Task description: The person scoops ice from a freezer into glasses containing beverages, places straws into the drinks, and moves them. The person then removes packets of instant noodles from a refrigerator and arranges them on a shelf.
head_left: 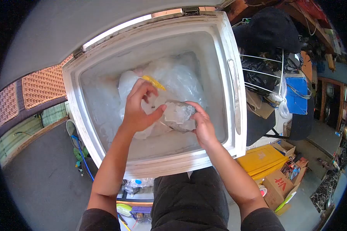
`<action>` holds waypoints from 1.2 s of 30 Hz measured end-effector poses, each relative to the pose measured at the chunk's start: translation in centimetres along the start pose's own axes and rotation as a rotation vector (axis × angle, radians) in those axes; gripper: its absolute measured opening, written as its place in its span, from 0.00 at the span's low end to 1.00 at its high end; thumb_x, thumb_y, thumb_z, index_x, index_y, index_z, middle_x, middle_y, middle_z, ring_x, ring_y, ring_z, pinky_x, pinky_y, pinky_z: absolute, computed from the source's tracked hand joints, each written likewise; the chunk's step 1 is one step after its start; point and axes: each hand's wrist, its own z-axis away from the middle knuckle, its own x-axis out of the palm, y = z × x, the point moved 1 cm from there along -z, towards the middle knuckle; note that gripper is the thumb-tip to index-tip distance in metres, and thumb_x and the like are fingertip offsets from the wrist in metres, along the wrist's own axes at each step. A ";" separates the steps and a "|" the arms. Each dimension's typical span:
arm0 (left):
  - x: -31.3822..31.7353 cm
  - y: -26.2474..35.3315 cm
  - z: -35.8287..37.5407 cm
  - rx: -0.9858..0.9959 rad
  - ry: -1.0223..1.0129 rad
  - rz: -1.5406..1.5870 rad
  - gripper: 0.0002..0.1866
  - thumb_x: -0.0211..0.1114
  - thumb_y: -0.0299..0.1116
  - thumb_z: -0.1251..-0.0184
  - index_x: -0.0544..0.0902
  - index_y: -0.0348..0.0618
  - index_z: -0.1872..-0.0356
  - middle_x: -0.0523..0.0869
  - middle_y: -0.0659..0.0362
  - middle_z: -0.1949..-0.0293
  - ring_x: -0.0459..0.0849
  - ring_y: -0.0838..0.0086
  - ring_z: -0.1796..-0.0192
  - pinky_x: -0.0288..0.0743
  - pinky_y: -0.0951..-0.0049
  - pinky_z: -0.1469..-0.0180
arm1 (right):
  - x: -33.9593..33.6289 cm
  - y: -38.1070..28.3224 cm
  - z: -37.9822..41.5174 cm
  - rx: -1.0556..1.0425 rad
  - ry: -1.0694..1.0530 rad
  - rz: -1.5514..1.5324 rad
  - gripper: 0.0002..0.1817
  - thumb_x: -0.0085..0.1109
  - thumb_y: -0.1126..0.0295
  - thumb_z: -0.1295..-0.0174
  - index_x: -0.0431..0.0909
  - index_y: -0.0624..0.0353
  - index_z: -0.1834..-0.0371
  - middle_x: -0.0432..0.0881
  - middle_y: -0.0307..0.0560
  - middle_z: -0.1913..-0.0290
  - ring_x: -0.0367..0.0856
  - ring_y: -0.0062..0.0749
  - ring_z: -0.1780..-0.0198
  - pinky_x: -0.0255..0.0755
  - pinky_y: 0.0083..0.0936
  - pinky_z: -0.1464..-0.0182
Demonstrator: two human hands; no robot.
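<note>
A white chest freezer (233, 115) stands open in front of me, and both hands reach down into it. My right hand (203, 125) grips the right side of a frosty grey container (179, 126) with whitish ice (173, 111) on it. To the left, my left hand (140, 109) is open with fingers bent and thumb stretched toward the container; nothing shows in its grasp. Just beyond its fingers lies a yellow packet (155, 82). Clear, cloudy plastic bags (187, 82) fill the back of the freezer, and another whitish bag (126, 82) sits partly behind the left hand.
Overhead at the back, the freezer's lid (85, 23) is raised on hinges. On the right are a white wire rack (262, 77) with black bags, a yellow box (262, 159) and a cardboard carton (277, 186). A blue-handled tool (83, 156) leans at the left.
</note>
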 end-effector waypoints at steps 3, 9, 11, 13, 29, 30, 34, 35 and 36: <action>-0.1 -1.9 -0.2 -0.144 -0.262 0.183 0.07 0.67 0.22 0.45 0.83 0.42 0.64 0.83 0.61 0.62 0.81 0.76 0.59 0.72 0.76 0.62 | 0.4 0.4 -0.4 -0.138 -0.001 0.019 0.27 0.40 0.75 0.41 0.78 0.53 0.39 0.80 0.43 0.49 0.77 0.22 0.56 0.73 0.16 0.59; 0.0 -0.5 2.0 -0.237 -0.179 0.278 0.09 0.65 0.30 0.35 0.83 0.41 0.55 0.81 0.59 0.52 0.82 0.74 0.52 0.74 0.75 0.53 | 0.7 -0.4 1.2 -0.015 0.004 -0.153 0.28 0.39 0.75 0.41 0.76 0.55 0.37 0.80 0.46 0.44 0.79 0.31 0.48 0.78 0.24 0.52; -0.6 -0.1 2.3 -0.151 -0.097 0.287 0.09 0.63 0.31 0.32 0.83 0.40 0.56 0.82 0.58 0.53 0.82 0.74 0.54 0.75 0.75 0.53 | 0.6 -0.5 2.0 -0.013 -0.056 -0.242 0.28 0.42 0.74 0.43 0.76 0.55 0.37 0.77 0.47 0.41 0.76 0.36 0.43 0.73 0.32 0.43; -0.7 0.6 2.6 -0.134 0.056 0.312 0.10 0.60 0.33 0.29 0.82 0.37 0.56 0.82 0.57 0.54 0.81 0.73 0.55 0.76 0.74 0.53 | -0.7 -0.5 3.2 -0.146 -0.107 -0.114 0.29 0.46 0.74 0.46 0.75 0.56 0.36 0.74 0.49 0.36 0.72 0.43 0.36 0.68 0.40 0.33; 20.2 20.6 12.5 -0.220 -1.092 -0.046 0.17 0.70 0.40 0.32 0.83 0.44 0.48 0.87 0.60 0.68 0.82 0.78 0.70 0.75 0.74 0.64 | -23.8 -6.1 27.0 -0.512 0.181 -0.509 0.28 0.40 0.75 0.36 0.67 0.58 0.29 0.78 0.50 0.40 0.82 0.35 0.45 0.82 0.33 0.51; 23.8 19.3 13.4 -0.197 -1.165 -0.131 0.17 0.69 0.42 0.32 0.82 0.44 0.48 0.87 0.60 0.67 0.83 0.75 0.69 0.76 0.72 0.63 | -26.6 -5.3 28.2 -0.526 0.208 -0.537 0.28 0.40 0.74 0.35 0.67 0.58 0.30 0.79 0.50 0.42 0.83 0.35 0.49 0.83 0.33 0.57; 37.0 20.6 15.9 -0.120 -1.343 -0.355 0.23 0.69 0.50 0.35 0.82 0.47 0.46 0.89 0.55 0.61 0.87 0.63 0.65 0.79 0.61 0.58 | -38.8 -3.5 34.3 -0.550 0.302 -0.563 0.27 0.40 0.73 0.35 0.68 0.59 0.31 0.81 0.51 0.48 0.85 0.35 0.56 0.82 0.33 0.69; 40.1 21.3 16.1 -0.056 -1.335 -0.378 0.23 0.69 0.50 0.35 0.82 0.47 0.45 0.89 0.55 0.60 0.87 0.63 0.64 0.79 0.62 0.58 | -42.1 -3.0 35.9 -0.547 0.316 -0.578 0.27 0.40 0.73 0.35 0.68 0.59 0.31 0.81 0.51 0.48 0.85 0.35 0.56 0.82 0.33 0.69; 42.7 22.5 16.4 -0.002 -1.319 -0.400 0.23 0.69 0.49 0.36 0.81 0.47 0.45 0.89 0.55 0.58 0.88 0.64 0.63 0.79 0.63 0.57 | -45.1 -2.4 37.1 -0.562 0.360 -0.583 0.26 0.40 0.73 0.35 0.69 0.60 0.32 0.82 0.50 0.48 0.85 0.34 0.57 0.83 0.33 0.69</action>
